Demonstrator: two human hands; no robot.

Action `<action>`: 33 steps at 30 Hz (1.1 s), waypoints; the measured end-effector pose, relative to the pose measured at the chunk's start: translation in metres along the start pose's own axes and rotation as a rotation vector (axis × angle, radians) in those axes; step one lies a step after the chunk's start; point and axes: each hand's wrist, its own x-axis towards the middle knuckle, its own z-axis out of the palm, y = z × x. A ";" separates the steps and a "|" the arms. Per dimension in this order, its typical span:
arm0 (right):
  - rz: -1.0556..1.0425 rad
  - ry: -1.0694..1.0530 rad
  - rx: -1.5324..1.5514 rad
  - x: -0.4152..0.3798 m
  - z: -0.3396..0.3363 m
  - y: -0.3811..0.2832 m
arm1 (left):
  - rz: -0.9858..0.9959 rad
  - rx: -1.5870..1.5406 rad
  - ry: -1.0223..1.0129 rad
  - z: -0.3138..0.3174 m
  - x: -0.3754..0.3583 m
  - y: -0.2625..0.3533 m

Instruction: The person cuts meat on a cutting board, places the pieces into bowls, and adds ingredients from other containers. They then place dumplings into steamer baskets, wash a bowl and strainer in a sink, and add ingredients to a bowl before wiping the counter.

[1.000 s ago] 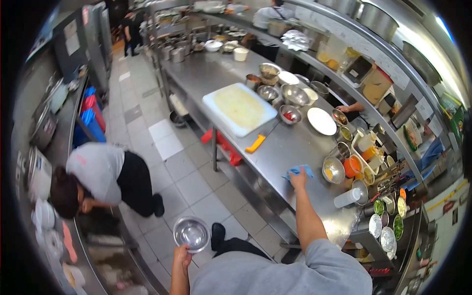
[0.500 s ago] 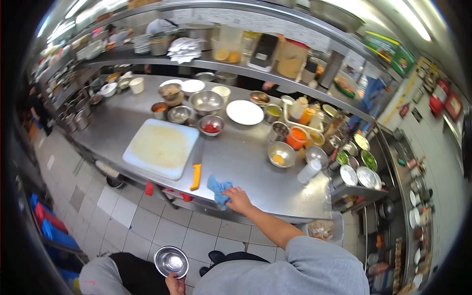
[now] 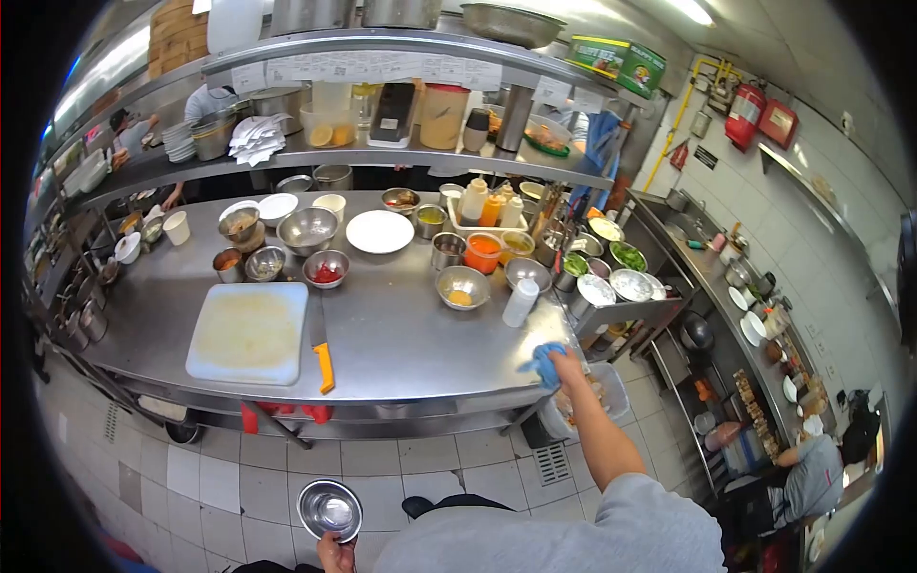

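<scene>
My right hand [image 3: 567,367] is closed on a blue cloth [image 3: 544,363] at the right front corner of the steel table [image 3: 430,353]. Low in the view, my left hand [image 3: 335,553] grips the rim of a shiny metal bowl [image 3: 330,509], held over the floor; nothing shows inside it. A white squeeze bottle [image 3: 520,303] stands just behind the cloth. Further left lie a knife with an orange handle [image 3: 325,368] and a stained white cutting board [image 3: 250,332]. Behind the bottle is a metal bowl with something yellow in it [image 3: 463,287].
A bin [image 3: 611,392] stands below the table's right corner. Bowls, a white plate [image 3: 380,232] and sauce bottles [image 3: 492,203] line the table's back, under a loaded shelf [image 3: 334,160]. A person in grey [image 3: 807,473] is at the far right.
My right hand has moved the blue cloth rightward along the table's front edge to the corner. My left hand still holds the bowl. The camera view has turned right.
</scene>
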 end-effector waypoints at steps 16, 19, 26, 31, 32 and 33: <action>-0.007 -1.368 -0.764 -0.231 0.248 -0.007 | 0.014 0.168 -0.051 0.040 -0.047 -0.020; 0.117 -1.459 -0.754 -0.279 0.259 0.047 | 0.040 0.306 -0.184 0.052 -0.059 -0.024; 0.256 -1.474 -0.657 -0.283 0.237 0.073 | 0.067 0.363 -0.278 0.078 -0.084 -0.030; 0.297 -1.334 -0.479 -0.238 0.222 0.086 | 0.111 0.277 -0.264 0.105 -0.094 -0.042; 0.368 -1.346 -0.462 -0.225 0.218 0.077 | 0.121 0.259 -0.287 0.114 -0.100 -0.039; 0.375 -1.327 -0.303 -0.209 0.213 0.089 | 0.141 0.229 -0.291 0.122 -0.108 -0.033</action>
